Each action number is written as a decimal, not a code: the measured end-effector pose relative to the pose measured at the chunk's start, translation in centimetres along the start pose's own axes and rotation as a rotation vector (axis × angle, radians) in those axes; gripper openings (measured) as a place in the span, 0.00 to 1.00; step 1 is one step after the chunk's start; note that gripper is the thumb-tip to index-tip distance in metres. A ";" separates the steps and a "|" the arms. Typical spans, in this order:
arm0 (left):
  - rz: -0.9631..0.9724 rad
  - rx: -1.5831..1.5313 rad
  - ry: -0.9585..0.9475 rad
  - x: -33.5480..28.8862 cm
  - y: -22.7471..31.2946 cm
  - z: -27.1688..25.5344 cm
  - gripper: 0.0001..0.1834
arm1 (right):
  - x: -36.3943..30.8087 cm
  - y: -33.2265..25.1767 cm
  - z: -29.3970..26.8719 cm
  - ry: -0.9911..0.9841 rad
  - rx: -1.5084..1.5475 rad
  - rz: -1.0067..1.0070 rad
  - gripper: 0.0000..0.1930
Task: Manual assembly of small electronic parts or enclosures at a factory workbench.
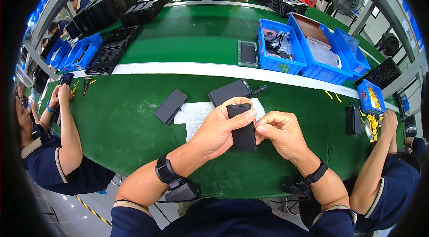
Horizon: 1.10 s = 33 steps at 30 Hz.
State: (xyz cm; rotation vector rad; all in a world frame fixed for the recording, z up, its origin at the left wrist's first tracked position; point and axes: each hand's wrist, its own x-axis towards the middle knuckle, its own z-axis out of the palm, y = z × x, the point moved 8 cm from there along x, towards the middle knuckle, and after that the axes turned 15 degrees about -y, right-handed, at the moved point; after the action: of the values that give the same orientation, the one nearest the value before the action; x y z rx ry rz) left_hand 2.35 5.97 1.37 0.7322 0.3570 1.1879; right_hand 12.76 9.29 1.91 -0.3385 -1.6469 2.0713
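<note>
My left hand (218, 130) is wrapped round a flat black rectangular case (244, 137), its thumb lying across the upper face. At the case's right edge my right hand (282, 132) pinches with thumb and forefinger; whatever is between those fingertips is too small to make out. Beyond my hands, a second black case (171, 106) lies tilted on the left, partly on a white padded sheet (193, 114). Another black case (229, 91) lies at the sheet's far edge, with a short black cable end (260, 89) beside it.
Blue bins (282, 63) with parts and a small grey-framed screen device (247, 52) stand at the far right. Black trays (111, 51) are stacked far left. Co-workers sit left, right and opposite; yellow pieces (372, 123) lie by the right one.
</note>
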 end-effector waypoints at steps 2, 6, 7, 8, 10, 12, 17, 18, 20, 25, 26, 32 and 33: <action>-0.006 0.001 -0.006 0.0 -0.2 0.0 0.13 | -0.1 0.4 -0.1 0.037 0.032 0.022 0.06; 0.025 0.017 0.033 0.0 -0.3 -0.4 0.13 | -0.1 0.9 0.2 0.066 0.086 0.039 0.05; 0.031 0.015 0.038 0.0 -0.3 -0.4 0.13 | -0.1 1.2 0.2 0.075 0.118 0.058 0.05; 0.030 0.016 0.040 -0.1 -0.3 -0.5 0.13 | -0.1 1.6 0.3 0.085 0.150 0.077 0.05; 0.037 0.058 0.021 0.0 -0.1 -0.2 0.14 | 0.0 1.9 0.4 0.085 0.187 0.070 0.06; 0.051 0.068 0.028 0.1 0.1 -0.1 0.13 | -0.1 2.0 0.4 0.083 0.225 0.063 0.06; 0.148 0.148 0.086 -0.1 1.0 -0.1 0.12 | -0.3 0.3 0.0 0.170 0.070 0.005 0.05; 0.180 0.185 0.115 -0.3 1.4 -0.1 0.12 | -0.4 0.2 0.2 0.170 0.069 0.005 0.05; 0.214 0.223 0.142 -0.6 1.7 0.2 0.11 | -0.7 -1.0 0.4 0.207 -0.097 -0.107 0.05; 0.259 0.427 0.190 -0.9 1.8 1.1 0.12 | -0.8 -1.1 0.4 0.252 -0.226 -0.175 0.05; 0.260 0.427 0.190 -0.9 1.7 1.1 0.12 | -0.8 -1.1 0.4 0.266 -0.253 -0.176 0.05; 0.260 0.498 0.210 -1.1 1.6 1.1 0.10 | -1.1 -1.3 0.5 0.317 -0.359 -0.160 0.03; 0.295 0.531 0.189 -0.9 1.5 1.2 0.10 | -1.3 -1.4 0.5 0.317 -0.337 -0.161 0.03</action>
State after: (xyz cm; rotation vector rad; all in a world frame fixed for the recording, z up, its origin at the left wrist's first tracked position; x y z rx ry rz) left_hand 1.69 5.02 3.18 1.1631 0.7594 1.4648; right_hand 13.96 8.44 3.24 -0.5907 -1.7546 1.5307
